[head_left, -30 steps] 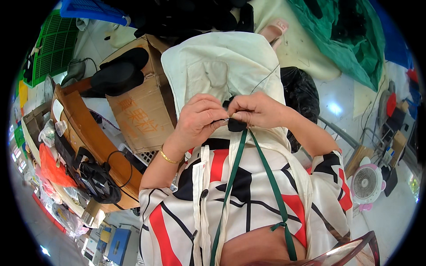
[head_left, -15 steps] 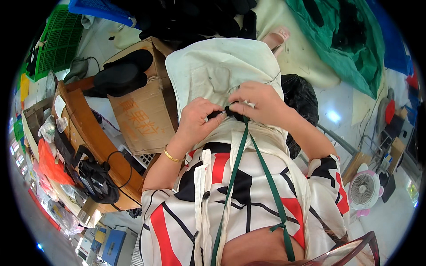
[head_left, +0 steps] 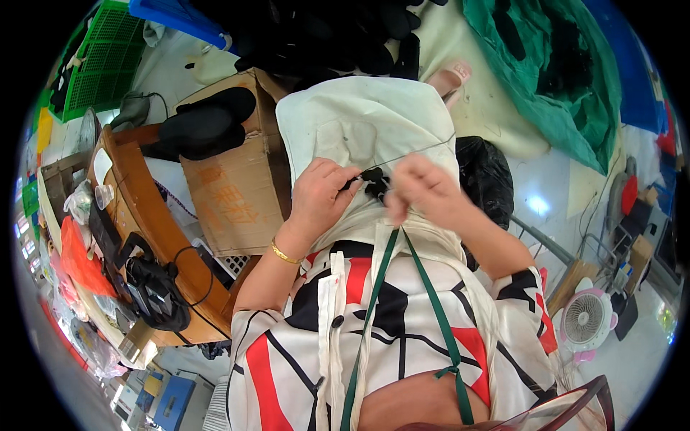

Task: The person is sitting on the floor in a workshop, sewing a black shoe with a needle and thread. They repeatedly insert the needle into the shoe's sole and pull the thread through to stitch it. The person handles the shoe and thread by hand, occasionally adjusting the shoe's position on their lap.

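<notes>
My left hand, with a gold bracelet at the wrist, pinches the edge of a small, soft-looking black piece over my lap. What kind of thing the piece is, I cannot make out. Just right of it is my right hand, its curled fingers smeared by motion; whether they hold anything cannot be seen. A thin dark thread runs from near the black piece up to the right across the cream apron spread on my knees. A green cord hangs from my neck down to below my hands.
On the left, black padded shapes lie over a cardboard box beside a wooden table. Ahead is a black heap. To the right are a green sack, a black plastic bag and a small fan.
My right hand has come away from the black piece, slightly right and down, and is now blurred. My left hand keeps its pinch. The whole view has shifted slightly.
</notes>
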Tool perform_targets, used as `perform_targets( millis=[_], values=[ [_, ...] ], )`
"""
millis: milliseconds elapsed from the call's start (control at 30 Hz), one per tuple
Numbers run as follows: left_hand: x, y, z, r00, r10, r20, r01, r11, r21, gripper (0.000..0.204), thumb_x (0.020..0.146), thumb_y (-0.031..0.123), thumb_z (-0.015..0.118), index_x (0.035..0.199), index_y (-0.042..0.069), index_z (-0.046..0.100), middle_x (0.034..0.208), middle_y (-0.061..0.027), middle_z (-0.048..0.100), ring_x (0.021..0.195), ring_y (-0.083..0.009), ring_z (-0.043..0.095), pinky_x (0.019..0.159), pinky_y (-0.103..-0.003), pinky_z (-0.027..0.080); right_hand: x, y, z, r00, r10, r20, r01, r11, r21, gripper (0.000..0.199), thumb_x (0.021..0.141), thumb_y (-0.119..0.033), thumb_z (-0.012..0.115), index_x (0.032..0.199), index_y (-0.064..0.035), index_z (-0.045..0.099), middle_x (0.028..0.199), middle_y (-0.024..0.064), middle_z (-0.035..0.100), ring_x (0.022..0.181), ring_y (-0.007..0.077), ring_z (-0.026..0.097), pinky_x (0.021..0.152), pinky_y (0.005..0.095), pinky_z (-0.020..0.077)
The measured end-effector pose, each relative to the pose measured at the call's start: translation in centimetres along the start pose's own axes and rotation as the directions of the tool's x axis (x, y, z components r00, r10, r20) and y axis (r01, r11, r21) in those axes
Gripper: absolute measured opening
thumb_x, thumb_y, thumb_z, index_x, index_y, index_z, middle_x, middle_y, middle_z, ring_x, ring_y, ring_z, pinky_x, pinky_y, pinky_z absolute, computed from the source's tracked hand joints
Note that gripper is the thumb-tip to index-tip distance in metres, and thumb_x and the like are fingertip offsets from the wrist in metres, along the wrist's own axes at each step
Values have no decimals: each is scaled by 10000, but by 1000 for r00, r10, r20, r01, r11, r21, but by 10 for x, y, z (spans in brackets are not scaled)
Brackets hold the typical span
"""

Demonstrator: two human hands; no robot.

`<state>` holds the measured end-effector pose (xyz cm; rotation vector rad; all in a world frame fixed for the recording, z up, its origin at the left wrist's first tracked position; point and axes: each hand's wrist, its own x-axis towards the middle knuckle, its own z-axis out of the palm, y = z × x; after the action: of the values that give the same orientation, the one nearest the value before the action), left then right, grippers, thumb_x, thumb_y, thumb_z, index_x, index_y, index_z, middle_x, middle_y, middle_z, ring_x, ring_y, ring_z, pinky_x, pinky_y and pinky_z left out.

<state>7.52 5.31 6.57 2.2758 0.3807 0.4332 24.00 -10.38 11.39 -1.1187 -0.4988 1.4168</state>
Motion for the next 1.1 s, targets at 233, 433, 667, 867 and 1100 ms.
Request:
perform_targets(
  millis=[233, 433, 667, 867, 1100],
  values=[
    [-3, -10, -11, 994, 60, -92, -53, 996, 74, 219, 720, 24, 760, 922, 66, 687, 722, -72, 584, 699, -260, 560, 617, -351, 466, -49, -78, -156, 698, -325, -638, 680, 579, 450, 74, 975, -48, 488, 907, -21, 474, 586, -16, 340, 517, 139, 388, 831, 424, 553],
    [-2, -19, -17, 990, 8, -144, 4, 997, 80, 101, 727, 61, 725, 811, 78, 671, 714, -74, 579, 725, -278, 580, 622, -366, 482, -114, -90, -265, 15, -515, -857, 852, 455, -259, 189, 995, -75, 483, 824, -53, 405, 625, -8, 356, 561, 126, 404, 1054, 519, 447],
    [1, -29, -11, 985, -149, -92, 126, 966, -227, 100, 770, 98, 711, 859, 60, 687, 772, -84, 644, 738, -261, 597, 665, -340, 489, 6, 15, -118, 766, -398, -505, 204, 895, -396, 124, 941, -56, 607, 1058, -75, 570, 948, 2, 568, 874, 103, 562, 835, 262, 462],
    [1, -33, -23, 949, -306, 68, 302, 830, -469, 108, 824, 99, 714, 911, 36, 696, 851, -56, 666, 787, -157, 615, 720, -277, 489, 57, 28, -6, 955, -283, 85, 241, 580, -778, 197, 831, -45, 680, 1020, -16, 628, 847, 119, 607, 792, 266, 611, 727, 322, 491],
    [-22, -215, -86, 392, -598, -699, 496, 777, -387, 438, 817, 221, 777, 1129, -18, 584, 957, -75, 598, 790, -138, 558, 732, -288, 494, 58, 45, -18, 971, -205, -120, 66, 719, -692, 127, 847, -45, 684, 948, 20, 642, 816, 73, 627, 738, 146, 605, 697, 273, 486]
  ],
)
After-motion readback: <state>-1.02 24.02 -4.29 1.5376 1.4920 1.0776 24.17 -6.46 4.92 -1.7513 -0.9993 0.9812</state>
